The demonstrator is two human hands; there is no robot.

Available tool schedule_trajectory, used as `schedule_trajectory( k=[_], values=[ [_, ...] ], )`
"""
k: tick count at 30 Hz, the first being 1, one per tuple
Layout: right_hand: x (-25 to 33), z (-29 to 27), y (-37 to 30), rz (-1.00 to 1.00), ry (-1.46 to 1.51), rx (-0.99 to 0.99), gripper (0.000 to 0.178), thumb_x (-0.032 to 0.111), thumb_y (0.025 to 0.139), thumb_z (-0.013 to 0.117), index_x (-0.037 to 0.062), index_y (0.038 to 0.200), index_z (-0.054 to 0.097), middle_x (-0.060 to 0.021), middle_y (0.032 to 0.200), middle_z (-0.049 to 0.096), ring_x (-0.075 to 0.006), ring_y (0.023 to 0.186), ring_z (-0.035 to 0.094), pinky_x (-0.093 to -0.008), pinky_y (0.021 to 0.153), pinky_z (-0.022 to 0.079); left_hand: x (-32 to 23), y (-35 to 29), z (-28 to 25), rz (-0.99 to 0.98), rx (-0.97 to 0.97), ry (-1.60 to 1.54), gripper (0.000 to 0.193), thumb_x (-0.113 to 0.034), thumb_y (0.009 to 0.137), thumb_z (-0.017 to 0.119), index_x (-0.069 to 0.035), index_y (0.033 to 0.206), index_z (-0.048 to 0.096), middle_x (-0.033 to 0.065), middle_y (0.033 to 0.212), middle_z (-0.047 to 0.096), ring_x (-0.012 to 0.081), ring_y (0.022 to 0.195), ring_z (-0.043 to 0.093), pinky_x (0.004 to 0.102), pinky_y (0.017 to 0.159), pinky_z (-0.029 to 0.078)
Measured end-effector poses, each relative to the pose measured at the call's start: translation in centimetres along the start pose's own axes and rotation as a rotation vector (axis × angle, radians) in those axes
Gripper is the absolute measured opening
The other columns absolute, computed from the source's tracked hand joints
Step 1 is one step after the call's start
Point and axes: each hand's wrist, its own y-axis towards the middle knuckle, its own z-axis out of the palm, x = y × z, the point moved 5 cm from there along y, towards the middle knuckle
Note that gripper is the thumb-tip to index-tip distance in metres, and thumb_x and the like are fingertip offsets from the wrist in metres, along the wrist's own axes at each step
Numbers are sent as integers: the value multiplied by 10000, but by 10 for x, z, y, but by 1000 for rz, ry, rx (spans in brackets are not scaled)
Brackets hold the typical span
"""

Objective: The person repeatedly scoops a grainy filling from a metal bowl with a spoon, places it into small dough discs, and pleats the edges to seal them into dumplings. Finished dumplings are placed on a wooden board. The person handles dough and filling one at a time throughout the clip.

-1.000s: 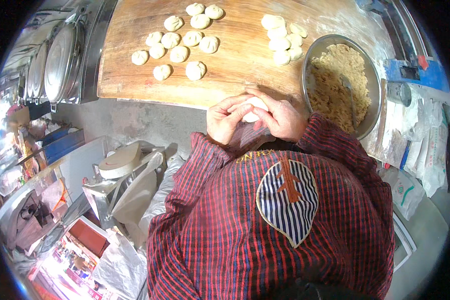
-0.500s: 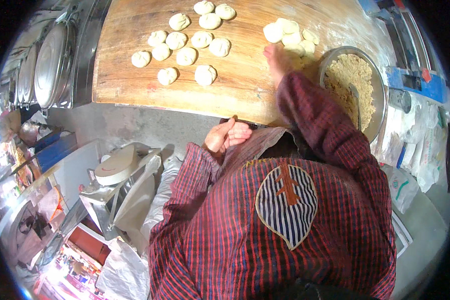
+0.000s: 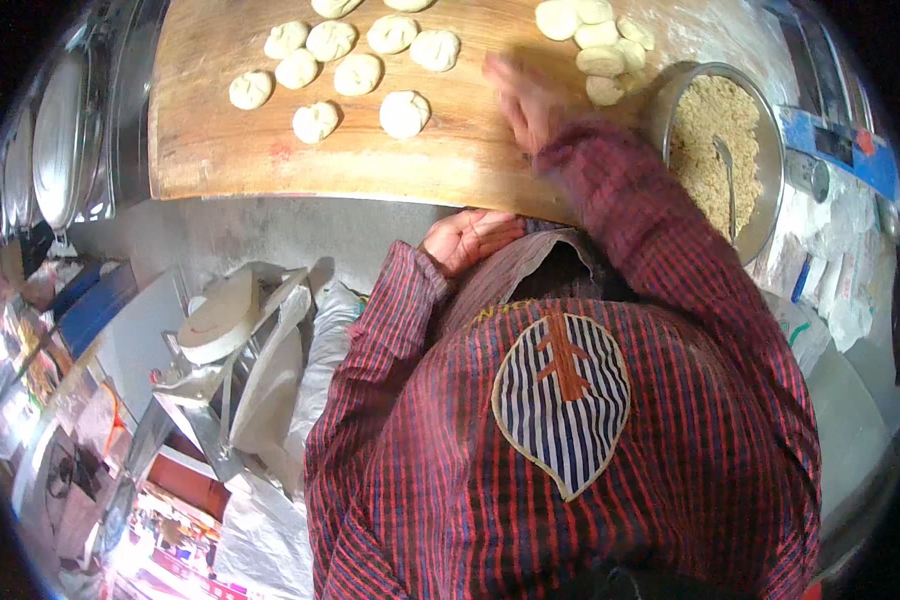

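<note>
My right hand (image 3: 526, 106) is over the wooden board (image 3: 300, 170), between the filled buns and the dough pieces. Its fingers stretch out to the far left, slightly blurred, and nothing shows in them. Just below the board's front edge lies my left hand (image 3: 464, 241), palm up, fingers out and holding nothing. Several pale round buns with pleated tops, one being the nearest bun (image 3: 405, 115), are spread over the left part of the board. Flat, pale dough pieces (image 3: 598, 62) cluster beyond my right hand.
At the right stands a metal bowl (image 3: 776, 170) of crumbly tan filling (image 3: 708, 160) with a spoon (image 3: 727, 185) in it. Round metal lids (image 3: 62, 140) line the left side. A white round-topped device (image 3: 220, 315) stands low at left, beside plastic bags (image 3: 325, 345).
My right hand has moved away from the dough pieces, leftward and nearer to me. My left hand's fingers have straightened, palm up. The whole view has shifted, so the board sits higher.
</note>
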Motion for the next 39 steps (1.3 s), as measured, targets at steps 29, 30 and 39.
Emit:
schedule_trajectory(
  k=[29, 30, 39],
  values=[
    [65, -8, -81, -146, 232, 238, 613, 287, 805, 611, 4, 1303, 394, -206, 1290, 457, -362, 1176, 457, -424, 993, 367, 10, 16, 21, -356, 534, -690, 497, -192, 915, 278, 133, 1289, 306, 266, 1330, 389, 408, 1229, 386, 452, 1067, 289],
    [85, -13, -88, -321, 358, 233, 579, 270, 815, 601, 5, 1294, 413, -198, 1295, 458, -354, 1176, 461, -418, 976, 382, 9, 20, 17, -145, 492, -291, 463, -196, 922, 312, 110, 1265, 357, 242, 1251, 464, 348, 1172, 454, 442, 1023, 345],
    [90, -142, -99, -62, 278, 164, 360, 212, 878, 545, 7, 1169, 496, -163, 1071, 595, -332, 970, 586, -391, 834, 473, 0, -14, 60, -22, 144, -100, 365, -176, 948, 409, 71, 1214, 451, 185, 1138, 577, 230, 1017, 588, 321, 896, 493]
  ],
)
